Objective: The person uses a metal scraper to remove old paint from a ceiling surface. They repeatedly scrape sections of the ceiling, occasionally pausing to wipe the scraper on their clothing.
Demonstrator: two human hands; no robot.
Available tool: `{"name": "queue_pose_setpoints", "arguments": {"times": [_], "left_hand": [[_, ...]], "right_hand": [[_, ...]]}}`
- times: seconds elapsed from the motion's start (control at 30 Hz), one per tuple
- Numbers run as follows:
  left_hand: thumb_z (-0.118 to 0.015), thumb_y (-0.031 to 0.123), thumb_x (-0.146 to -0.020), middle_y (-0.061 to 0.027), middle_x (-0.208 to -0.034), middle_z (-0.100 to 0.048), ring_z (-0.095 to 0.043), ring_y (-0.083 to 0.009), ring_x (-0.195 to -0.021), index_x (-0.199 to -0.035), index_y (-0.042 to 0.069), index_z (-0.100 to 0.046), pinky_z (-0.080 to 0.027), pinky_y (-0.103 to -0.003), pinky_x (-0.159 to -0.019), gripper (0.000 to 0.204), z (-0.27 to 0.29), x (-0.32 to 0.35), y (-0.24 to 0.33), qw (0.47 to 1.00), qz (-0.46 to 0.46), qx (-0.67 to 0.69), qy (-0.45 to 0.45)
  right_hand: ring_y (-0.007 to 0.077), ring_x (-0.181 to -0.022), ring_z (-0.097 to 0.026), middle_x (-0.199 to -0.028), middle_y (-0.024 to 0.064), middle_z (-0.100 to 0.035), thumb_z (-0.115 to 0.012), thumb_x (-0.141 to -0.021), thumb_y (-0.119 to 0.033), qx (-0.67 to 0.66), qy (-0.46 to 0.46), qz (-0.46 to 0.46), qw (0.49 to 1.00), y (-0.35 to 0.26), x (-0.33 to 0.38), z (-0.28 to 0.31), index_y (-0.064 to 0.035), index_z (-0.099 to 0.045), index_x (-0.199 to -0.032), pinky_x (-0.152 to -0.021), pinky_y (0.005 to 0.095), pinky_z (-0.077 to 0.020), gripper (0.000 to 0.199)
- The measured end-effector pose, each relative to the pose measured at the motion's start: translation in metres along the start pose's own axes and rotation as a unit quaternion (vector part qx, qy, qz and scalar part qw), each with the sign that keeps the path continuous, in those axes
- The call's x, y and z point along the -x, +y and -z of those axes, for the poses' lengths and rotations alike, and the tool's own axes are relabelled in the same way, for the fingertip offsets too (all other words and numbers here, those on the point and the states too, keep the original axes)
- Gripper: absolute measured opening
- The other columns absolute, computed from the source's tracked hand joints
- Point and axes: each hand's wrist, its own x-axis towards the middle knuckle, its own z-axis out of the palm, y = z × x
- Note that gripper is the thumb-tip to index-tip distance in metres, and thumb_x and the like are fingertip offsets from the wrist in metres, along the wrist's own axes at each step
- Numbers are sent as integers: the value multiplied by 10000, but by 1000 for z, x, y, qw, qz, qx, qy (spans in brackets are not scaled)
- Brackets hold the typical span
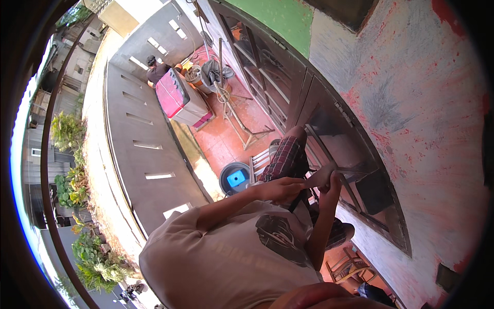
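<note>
**Gripping a flat brown piece between two bare hands**

The flat brown piece [315, 179] is held over the lap, between the person's knees; its exact kind is too dim to tell. The left hand [285, 190] has its fingers together at the near end, seemingly pinching it. The right hand [333, 184] is closed on the other end, thumb up, though how firmly either presses cannot be told.

The likeliest trouble, I judge, is a slip: with the piece off any support, a loosened hand or uneven pull could twist it free and drop it onto the plaid shorts [280, 157] or the tiled floor [218, 141]. Should its edge be sharp, which does not show, the fingers so close to it could be nicked. The dark-framed door [314, 98] stands near the right hand, so a wide outward swing could knock the knuckles on it.

Beyond the left knee sit white slats [261, 162] and a dark tub [224, 177] with a blue thing [236, 178] inside; a piece thrown that way by a jerk might end up there. Farther off are a metal stand [237, 119], a pink-topped appliance [172, 93] and another person [158, 72] in a dark top.
</note>
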Motion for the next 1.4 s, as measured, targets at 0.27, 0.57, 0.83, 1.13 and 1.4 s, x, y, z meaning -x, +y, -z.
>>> {"name": "queue_pose_setpoints", "arguments": {"times": [0.27, 0.57, 0.83, 1.13, 1.4], "left_hand": [[-479, 106, -942, -194, -974, -589, -606, -353, -870, -1296, -71, -442, -503, -427, -754, 397, -7, -67, -53, 842, -275, -463, -24], [-521, 223, -939, -210, -779, -655, -670, -359, -754, -1294, 149, -597, -531, -457, -667, 371, -53, -68, -22, 879, -40, -469, 74], [-603, 240, -865, -163, -786, -674, -670, -350, -749, -1296, 220, -606, -534, -460, -673, 432, -43, -65, -8, 813, -42, -577, 71], [-607, 189, -865, -188, -985, -666, -654, -361, -865, -1306, 40, -543, -511, -456, -764, 470, -13, -74, -3, 777, -162, -608, -25], [-563, 187, -899, -193, -1256, -597, -647, -354, -958, -1053, -54, -624, -529, -411, -808, 292, -21, -80, -15, 888, -115, -443, -49]], "right_hand": [[49, -474, -242, -576, -79, -322, -462, -1044, -406, -61, 54, -38, 996, 38, 4, 100, -162, -512, -780, -463, 236, -201, 363], [168, -840, -609, -1118, 121, -653, -116, -1048, -551, 171, 16, -27, 985, 32, 14, 125, 5, -533, -1299, -821, 327, -522, 738], [252, -1114, -601, -1275, 170, -601, -311, -1063, -401, 81, -51, 33, 995, 33, 23, 115, 42, -532, -1297, -1001, 361, -465, 548], [265, -1222, -523, -1350, 145, -497, -464, -1039, -247, 65, 18, -1, 998, 35, 15, 117, 16, -459, -1391, -991, 385, -481, 439], [204, -1176, -536, -1316, 122, -501, -506, -1027, -221, 18, 33, 32, 999, 23, 10, 129, 2, -421, -1421, -933, 318, -498, 461]]}}
